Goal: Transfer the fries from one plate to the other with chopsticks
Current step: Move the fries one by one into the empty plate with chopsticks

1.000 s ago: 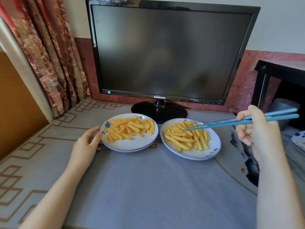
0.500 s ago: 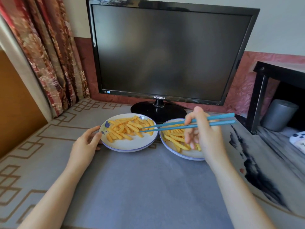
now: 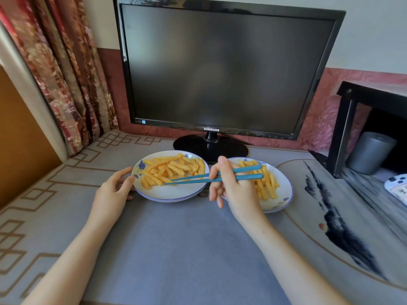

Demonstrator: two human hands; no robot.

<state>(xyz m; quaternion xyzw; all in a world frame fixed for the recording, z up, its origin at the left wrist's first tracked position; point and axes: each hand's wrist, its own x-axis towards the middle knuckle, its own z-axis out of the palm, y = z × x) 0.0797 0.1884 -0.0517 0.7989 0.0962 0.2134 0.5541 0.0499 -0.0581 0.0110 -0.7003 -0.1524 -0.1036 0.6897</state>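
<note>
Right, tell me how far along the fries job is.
Done: unclear; left plate and right plate both hold fries. In hand: right hand holds chopsticks, tips at the left plate's fries; left hand touches its rim. Left: seemingly most of the transfer.

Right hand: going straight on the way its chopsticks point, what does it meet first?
The chopsticks in the right hand would likely meet the fries on the left plate, just at their tips; height is unclear.
</note>
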